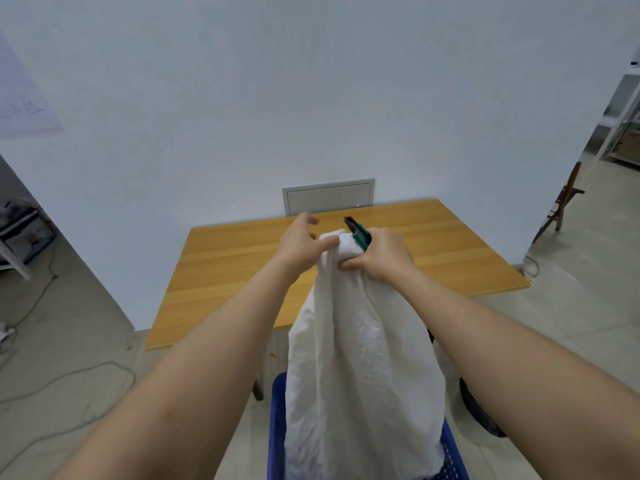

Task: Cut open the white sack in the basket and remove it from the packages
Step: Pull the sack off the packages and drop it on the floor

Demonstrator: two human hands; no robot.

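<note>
So the white sack [360,358] is stood up tall out of the blue basket [277,427], which sits on the floor just in front of the wooden table [433,258]. The sack's long axis runs pretty much straight up from the basket to the bunched neck at the top, and that neck is where everything is happening.

The right hand [384,258] is clenched around the gathered neck from the right side, and a green-and-black utility knife [358,232] is held in that same grip, pointing up and away toward the table's far edge. Whether the blade is actually extended can't be told from here. The left hand [299,239] is seen coming in from the left: the thumb and at least one finger appear to be pinching the top fold of the sack, while the other fingers are left loose and spread above it.

What the next move turns on: the neck is sandwiched right between both hands, with the knife sitting just behind it on the right-hand side. Probably the fabric gets pulled taut by the left hand so the knife can be drawn across, so those left fingers are awfully close to the cutting line. The packages aren't visible; presumably they're hidden down inside the sack.
</note>
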